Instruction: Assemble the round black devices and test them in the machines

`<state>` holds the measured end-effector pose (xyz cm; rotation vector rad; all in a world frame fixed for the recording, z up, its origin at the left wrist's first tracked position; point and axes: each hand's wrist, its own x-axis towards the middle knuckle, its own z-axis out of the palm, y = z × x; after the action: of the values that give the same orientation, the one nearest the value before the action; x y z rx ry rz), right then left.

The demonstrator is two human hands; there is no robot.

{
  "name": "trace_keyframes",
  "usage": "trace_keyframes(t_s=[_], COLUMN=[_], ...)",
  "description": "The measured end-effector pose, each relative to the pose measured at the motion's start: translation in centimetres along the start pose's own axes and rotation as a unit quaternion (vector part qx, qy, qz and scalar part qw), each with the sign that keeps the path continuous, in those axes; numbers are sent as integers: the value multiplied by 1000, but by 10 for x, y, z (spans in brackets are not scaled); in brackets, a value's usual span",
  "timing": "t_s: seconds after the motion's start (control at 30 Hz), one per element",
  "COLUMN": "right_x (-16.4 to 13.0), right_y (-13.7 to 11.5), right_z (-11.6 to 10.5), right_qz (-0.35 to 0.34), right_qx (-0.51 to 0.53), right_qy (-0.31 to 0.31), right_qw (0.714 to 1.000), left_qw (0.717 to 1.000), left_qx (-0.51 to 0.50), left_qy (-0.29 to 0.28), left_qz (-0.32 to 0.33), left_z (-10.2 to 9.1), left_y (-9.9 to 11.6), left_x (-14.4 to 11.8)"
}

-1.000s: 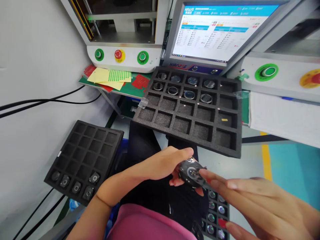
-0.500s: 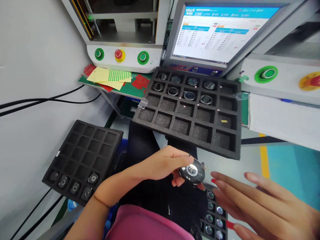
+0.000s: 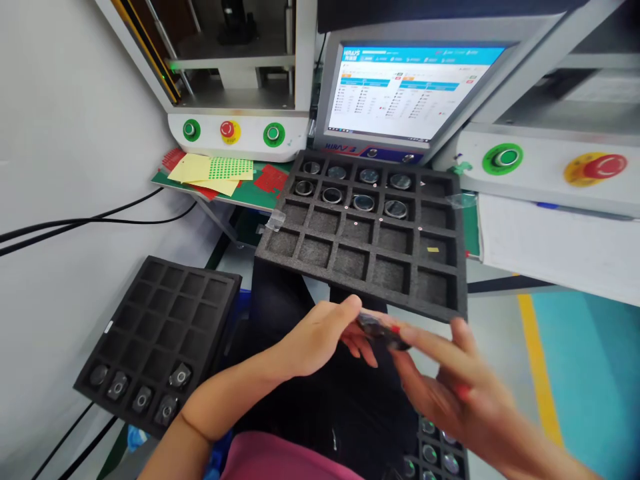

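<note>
Round black watch body [image 3: 381, 328] now pinched edge-on between left hand [image 3: 315, 337] and right hand [image 3: 450, 383] — half a second ago it lay face-up in the left fingers alone, right hand open and apart. Both sets of fingers closed on it, just below the near rim of the large foam tray [image 3: 363, 293]. Judgement: inspection over, piece being turned or passed across — tray cells ahead mostly unfilled.
</note>
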<state>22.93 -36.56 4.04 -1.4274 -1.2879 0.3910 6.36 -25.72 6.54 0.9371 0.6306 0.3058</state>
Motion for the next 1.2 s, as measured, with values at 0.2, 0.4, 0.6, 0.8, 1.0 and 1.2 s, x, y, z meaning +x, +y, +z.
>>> trace_keyframes(t_s=[0.2,0.4,0.6,0.8,1.0,1.2], right_x=[11,8,-1,-5,-13,-24], right_y=[-10,5,16,31,52,57], right_z=[45,50,27,10,-8,-8], right_qz=[51,118,2,23,37,31], right_qx=[130,178,103,132,142,153], right_qy=[178,261,385,406,355,299], right_qw=[974,942,917,904,923,941], left_qw=[992,978,901,816,760,721], left_qx=[-20,101,344,499,583,629], left_qy=[95,166,163,191,196,167], left_qz=[75,81,210,222,211,239], left_z=[4,11,18,26,26,27], left_y=[1,9,74,104,91,79], left_x=[14,36,131,274,325,326])
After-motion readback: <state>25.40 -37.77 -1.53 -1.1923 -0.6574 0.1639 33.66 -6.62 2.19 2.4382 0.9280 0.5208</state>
